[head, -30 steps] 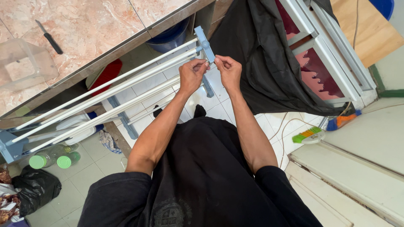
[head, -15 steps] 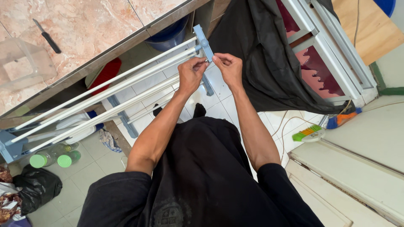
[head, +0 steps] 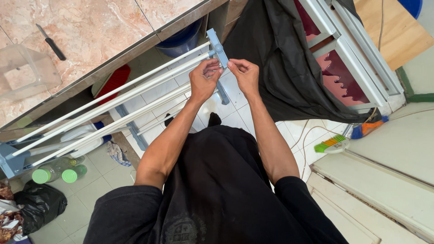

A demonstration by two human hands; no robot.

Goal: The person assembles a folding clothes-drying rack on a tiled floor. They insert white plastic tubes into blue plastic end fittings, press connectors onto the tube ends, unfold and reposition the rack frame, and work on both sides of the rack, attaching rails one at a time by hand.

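A folding drying rack with long white rods (head: 113,106) and a grey-blue end bar (head: 217,46) stands in front of me. My left hand (head: 204,81) and my right hand (head: 244,76) meet at that end bar, fingers pinched together on the tip of a rod where it joins the bar. What sits between the fingertips is too small to tell. A black cloth (head: 275,58) hangs just behind my right hand. My black shirt fills the lower middle of the view.
A marbled counter (head: 90,27) at upper left carries a black-handled knife (head: 50,41) and a clear container (head: 22,72). Two green-capped bottles (head: 56,174) and a black bag (head: 38,205) lie on the tiled floor. A white window frame (head: 352,58) and a brush (head: 332,144) are at right.
Both hands stay at the rack's end bar, fingers working slightly. The view has shifted only a little.
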